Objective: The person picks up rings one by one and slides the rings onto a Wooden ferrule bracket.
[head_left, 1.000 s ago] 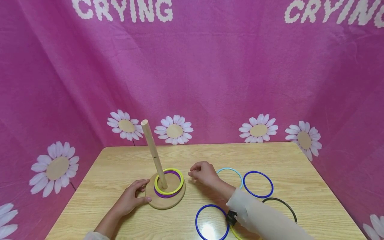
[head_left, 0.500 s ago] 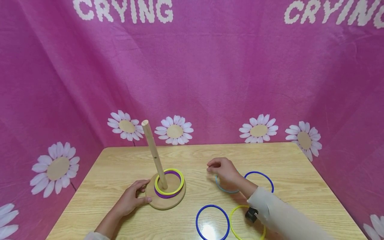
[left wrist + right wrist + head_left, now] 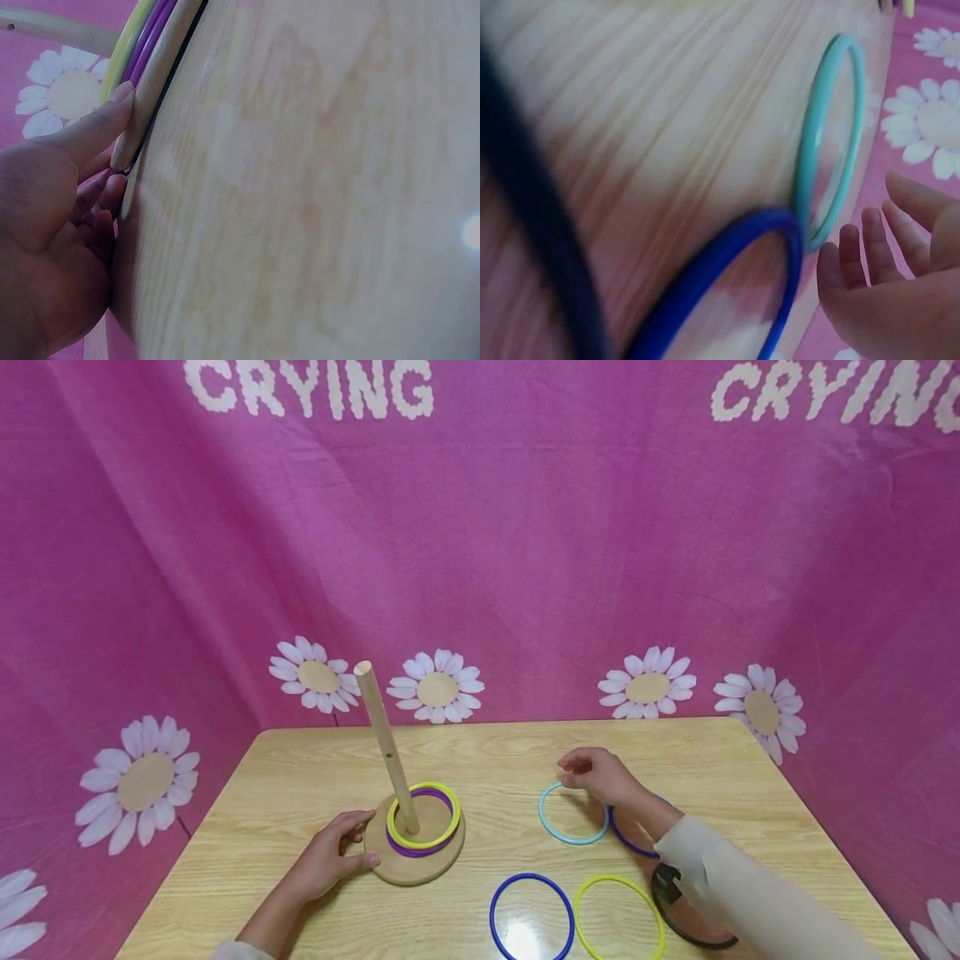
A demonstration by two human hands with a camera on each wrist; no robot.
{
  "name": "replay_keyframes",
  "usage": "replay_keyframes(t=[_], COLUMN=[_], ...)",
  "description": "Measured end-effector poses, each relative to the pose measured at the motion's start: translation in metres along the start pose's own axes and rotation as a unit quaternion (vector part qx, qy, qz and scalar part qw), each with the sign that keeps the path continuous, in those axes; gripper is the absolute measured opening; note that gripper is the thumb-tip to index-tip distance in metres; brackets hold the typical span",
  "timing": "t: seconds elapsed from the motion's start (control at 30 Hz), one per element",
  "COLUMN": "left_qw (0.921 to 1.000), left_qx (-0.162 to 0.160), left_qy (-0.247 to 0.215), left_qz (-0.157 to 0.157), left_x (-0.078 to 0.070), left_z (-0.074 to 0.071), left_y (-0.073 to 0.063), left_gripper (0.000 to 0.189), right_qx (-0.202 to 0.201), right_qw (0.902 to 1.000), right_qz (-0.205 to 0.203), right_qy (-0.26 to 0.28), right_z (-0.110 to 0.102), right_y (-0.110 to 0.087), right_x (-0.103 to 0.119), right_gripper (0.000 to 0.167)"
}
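My left hand [image 3: 330, 853] grips the left edge of a round wooden base [image 3: 408, 878], thumb on top and fingers at the rim. From that base rises a wooden peg [image 3: 384, 739], leaning left in the head view. A yellow ring [image 3: 420, 845] lies over purple rings [image 3: 405, 852] around the peg's foot. Holding nothing, my right hand [image 3: 606, 777] hovers by the far side of a light blue ring [image 3: 573, 842], fingers loosely bent. In the right wrist view those fingers are apart from the light blue ring [image 3: 808, 150] and a dark blue ring [image 3: 705, 259].
A blue ring [image 3: 530, 876] and a yellow ring [image 3: 609, 877] lie side by side near the table's front. A black ring [image 3: 701, 943] is partly under my right forearm, as is the farther dark blue ring [image 3: 630, 843]. A pink curtain stands behind the table [image 3: 487, 743].
My right hand has moved right, away from the peg, passing over the light blue ring to its far right side. My left hand stays on the base.
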State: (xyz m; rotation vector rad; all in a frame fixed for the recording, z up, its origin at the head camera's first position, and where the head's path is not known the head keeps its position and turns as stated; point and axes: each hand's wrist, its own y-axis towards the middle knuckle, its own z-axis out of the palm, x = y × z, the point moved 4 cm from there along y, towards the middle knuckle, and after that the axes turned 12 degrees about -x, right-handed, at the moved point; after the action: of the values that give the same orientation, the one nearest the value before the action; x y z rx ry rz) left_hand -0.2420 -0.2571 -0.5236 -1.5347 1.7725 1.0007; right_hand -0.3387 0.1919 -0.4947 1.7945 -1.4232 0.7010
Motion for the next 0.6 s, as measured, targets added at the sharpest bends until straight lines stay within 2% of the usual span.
replay_keyframes(t=[0.1, 0.23, 0.6], left_qw=[1.0000, 1.0000, 1.0000], left_qx=[0.000, -0.003, -0.004], left_qy=[0.002, 0.006, -0.002], left_qz=[0.003, 0.006, 0.005], left_x=[0.000, 0.000, 0.002], left_z=[0.000, 0.000, 0.001], left_y=[-0.001, -0.001, 0.000], left_gripper=[0.071, 0.071, 0.070], right_qx=[0.025, 0.050, 0.075], right_qw=[0.9997, 0.9987, 0.9965], right_qz=[-0.004, 0.011, 0.023], right_qy=[0.000, 0.001, 0.029], right_z=[-0.001, 0.000, 0.001], right_y=[0.001, 0.003, 0.003], right_x=[-0.007, -0.019, -0.024], right_gripper=[0.028, 0.032, 0.024])
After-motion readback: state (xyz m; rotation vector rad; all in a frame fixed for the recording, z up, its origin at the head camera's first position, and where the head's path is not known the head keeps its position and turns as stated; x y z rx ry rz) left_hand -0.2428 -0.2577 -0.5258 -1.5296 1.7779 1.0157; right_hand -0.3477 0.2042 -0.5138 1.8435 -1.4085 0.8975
